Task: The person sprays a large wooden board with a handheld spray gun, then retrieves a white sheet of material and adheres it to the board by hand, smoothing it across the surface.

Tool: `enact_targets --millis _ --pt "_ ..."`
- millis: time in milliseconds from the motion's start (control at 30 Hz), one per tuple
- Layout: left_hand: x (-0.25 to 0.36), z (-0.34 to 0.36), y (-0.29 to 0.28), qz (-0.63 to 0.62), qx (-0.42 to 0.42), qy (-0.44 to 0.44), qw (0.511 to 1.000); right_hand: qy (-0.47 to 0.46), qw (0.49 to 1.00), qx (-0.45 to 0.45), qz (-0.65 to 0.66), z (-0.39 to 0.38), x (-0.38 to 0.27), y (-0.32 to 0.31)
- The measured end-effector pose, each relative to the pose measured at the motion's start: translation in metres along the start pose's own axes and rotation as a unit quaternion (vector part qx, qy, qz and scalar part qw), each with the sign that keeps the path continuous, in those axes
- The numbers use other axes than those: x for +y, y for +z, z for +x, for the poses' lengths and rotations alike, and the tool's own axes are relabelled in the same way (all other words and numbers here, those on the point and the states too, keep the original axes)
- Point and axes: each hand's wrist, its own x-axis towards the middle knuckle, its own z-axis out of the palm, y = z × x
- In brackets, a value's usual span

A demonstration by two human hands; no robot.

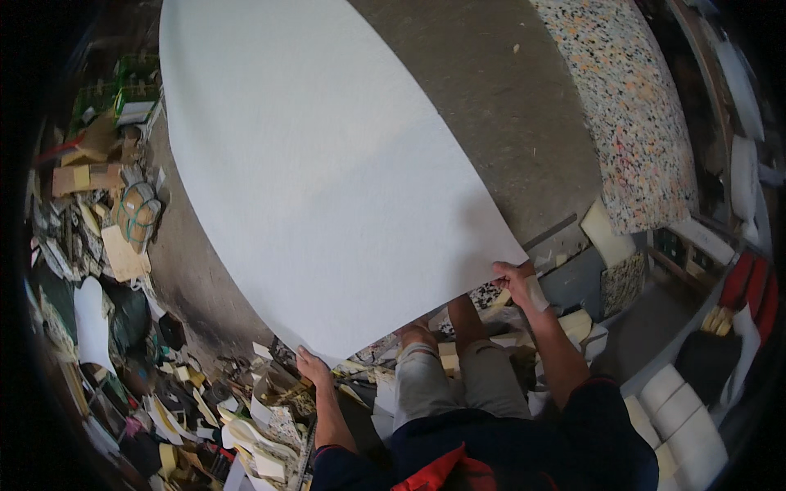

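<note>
A big white sheet (327, 188) is filling the upper middle of the frame, its near edge slanting from lower centre up toward the right. The left hand (314, 368) is gripping its near-left corner at lower centre-left; the thumb is pressing on the top face, while the other fingers are mostly hiding beneath, so their exact pose I cannot tell. The right hand (516, 282) is pinching the near-right corner, right of centre, with the thumb lying over the edge and the sheet running between thumb and fingers. A pale band (536, 293) is wrapping that wrist.

The sheet is looking smooth and matt, its long sides bowing outward in this view. Beneath and beside it, a dull grey-brown surface (508, 123) is showing stains. At upper right, a thick foam slab (634, 114) is displaying orange, black and white specks. Pale, curved foam scraps (262, 442) are heaping up at lower left, jagged and mixed. Green crates (135, 90) are standing at upper left, and rounded white blocks (684, 409) are sitting at lower right.
</note>
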Motion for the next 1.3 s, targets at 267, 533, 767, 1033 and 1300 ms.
enact_targets --millis 267,533,767,1033,1300 --pt "-0.016 0.008 0.012 0.067 0.011 -0.07 0.995 0.045 0.997 0.022 -0.057 0.034 0.014 0.009" --pt "-0.034 0.019 0.033 0.005 0.01 -0.112 0.994 0.068 0.992 0.074 -0.078 0.043 0.008 0.028" --pt "-0.034 0.028 0.047 0.01 0.017 -0.089 0.996 0.1 0.987 0.084 -0.093 0.06 0.014 0.027" --pt "-0.02 0.033 0.047 -0.012 -0.053 -0.132 0.99 0.113 0.989 0.064 -0.072 0.082 0.024 0.028" --pt "0.003 0.036 0.041 0.042 -0.045 -0.203 0.977 0.152 0.988 -0.018 -0.013 0.072 0.01 0.03"
